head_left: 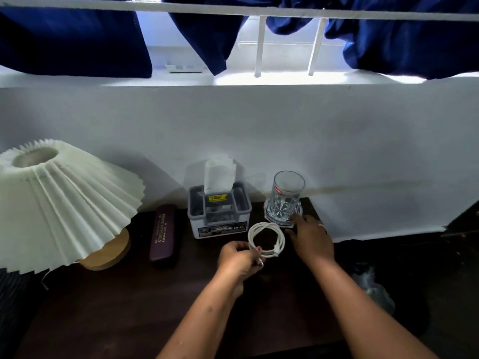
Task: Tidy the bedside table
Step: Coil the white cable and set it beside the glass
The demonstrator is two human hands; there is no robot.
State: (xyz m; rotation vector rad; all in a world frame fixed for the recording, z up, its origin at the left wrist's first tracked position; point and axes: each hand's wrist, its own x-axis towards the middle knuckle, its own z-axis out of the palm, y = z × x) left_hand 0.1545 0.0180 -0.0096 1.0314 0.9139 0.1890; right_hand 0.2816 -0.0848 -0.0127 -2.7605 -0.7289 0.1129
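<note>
The left hand pinches the coiled white cable so the loops stay together; the right hand, flat and empty, rests beside the glass.

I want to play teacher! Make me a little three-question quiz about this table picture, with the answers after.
1. True or false: the drinking glass lies tipped over on the bedside table.
2. Which hand holds the coiled white cable? A) left hand B) right hand C) neither
3. Fill in: the tissue box stands between the glass and the dark ______ case.

Key
1. False: it stands upright on a clear coaster.
2. A: the left hand pinches the coil near its plug, while the right hand rests open beside the coaster.
3. Spectacle: the spectacle case lies near the pleated lamp.
</note>
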